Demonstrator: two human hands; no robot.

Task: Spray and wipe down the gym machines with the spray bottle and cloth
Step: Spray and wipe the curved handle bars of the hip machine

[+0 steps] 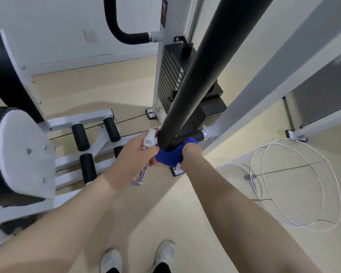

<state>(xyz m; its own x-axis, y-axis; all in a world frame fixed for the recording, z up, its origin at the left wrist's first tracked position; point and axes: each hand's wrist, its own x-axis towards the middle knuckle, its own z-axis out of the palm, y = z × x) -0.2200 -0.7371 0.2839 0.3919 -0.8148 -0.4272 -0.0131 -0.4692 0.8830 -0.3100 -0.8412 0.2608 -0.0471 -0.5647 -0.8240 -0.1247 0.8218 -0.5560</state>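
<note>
- The spray bottle (pixel 146 154) is gripped in the left hand (pixel 135 154), its long axis tilted: the white nozzle head points up and away toward the black padded bar (pixel 205 66), and its clear base points down toward the person.
- The left hand's fingers are curled round the bottle's neck, with the nozzle just beside the lower end of the bar.
- The blue cloth (pixel 170 155) is wrapped round the lower end of the bar where it meets a short black handle (pixel 193 135); the cloth touches the left fingertips.
- The right hand (pixel 189 154) grips the cloth from the right, fingers closed over it and mostly hidden beneath the fabric.
- The padded bar runs on a long diagonal from the hands up to the top edge of the view.
- Behind the bar stands a weight stack (pixel 169 79) in a white frame (pixel 254 79).
- At the left are black foam rollers (pixel 80 139) and a black seat pad (pixel 18 154).
- A wire mesh basket (pixel 283 182) lies on its side on the beige floor (pixel 165 213) at the right.
- White shoes (pixel 164 253) show at the bottom edge.
</note>
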